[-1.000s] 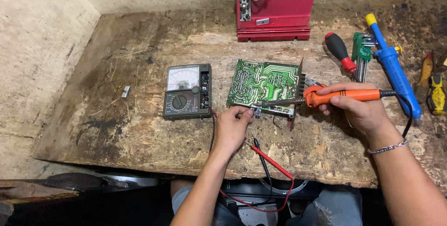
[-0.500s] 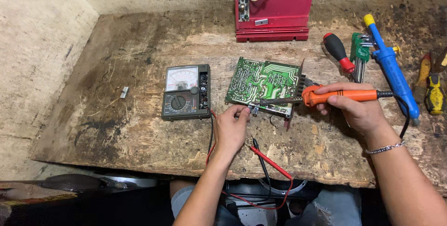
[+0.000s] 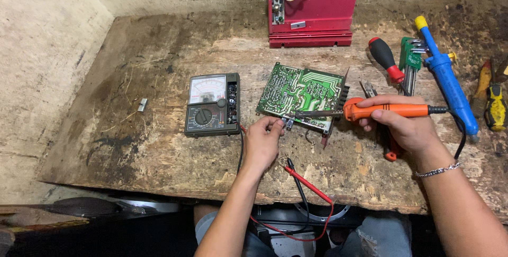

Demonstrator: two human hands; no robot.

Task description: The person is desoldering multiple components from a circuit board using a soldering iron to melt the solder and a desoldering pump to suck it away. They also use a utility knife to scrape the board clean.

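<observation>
A green circuit board [image 3: 302, 91] lies solder-side up on a worn wooden bench [image 3: 159, 151]. My right hand [image 3: 398, 125] grips an orange soldering iron [image 3: 389, 111], its tip touching the board's near edge. My left hand [image 3: 263, 142] pinches a small dark component [image 3: 289, 123] at that same edge, right by the iron's tip.
An analog multimeter [image 3: 212, 104] sits left of the board, its red and black probes [image 3: 301, 180] lying near the bench's front edge. A red metal chassis [image 3: 312, 5] stands at the back. Screwdriver [image 3: 386, 58], hex keys [image 3: 410, 58], blue desoldering pump [image 3: 448, 79] and yellow-handled tools [image 3: 495, 103] lie at the right.
Both hands stay at the board's near edge with the iron tip held there. Only the view has shifted slightly.
</observation>
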